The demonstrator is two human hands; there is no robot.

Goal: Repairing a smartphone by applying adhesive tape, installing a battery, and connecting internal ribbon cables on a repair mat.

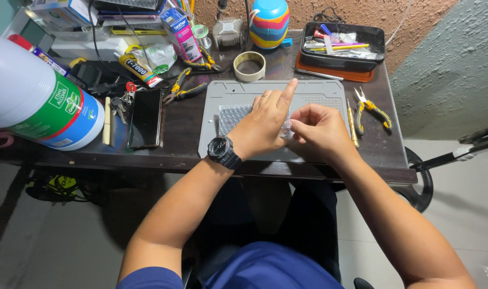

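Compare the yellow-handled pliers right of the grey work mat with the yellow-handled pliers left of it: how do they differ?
The yellow-handled pliers right of the grey work mat lie alone on bare dark tabletop, jaws pointing away from the person. The yellow-handled pliers left of the mat lie among clutter near a black phone and keys, jaws pointing toward the person. Both have yellow-and-black handles and lie flat, untouched by the hands.

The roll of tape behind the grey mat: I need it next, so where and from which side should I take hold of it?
The roll of tape lies flat, hole up. Come from above and pinch its near wall, one finger inside the hole; clutter crowds its far side.
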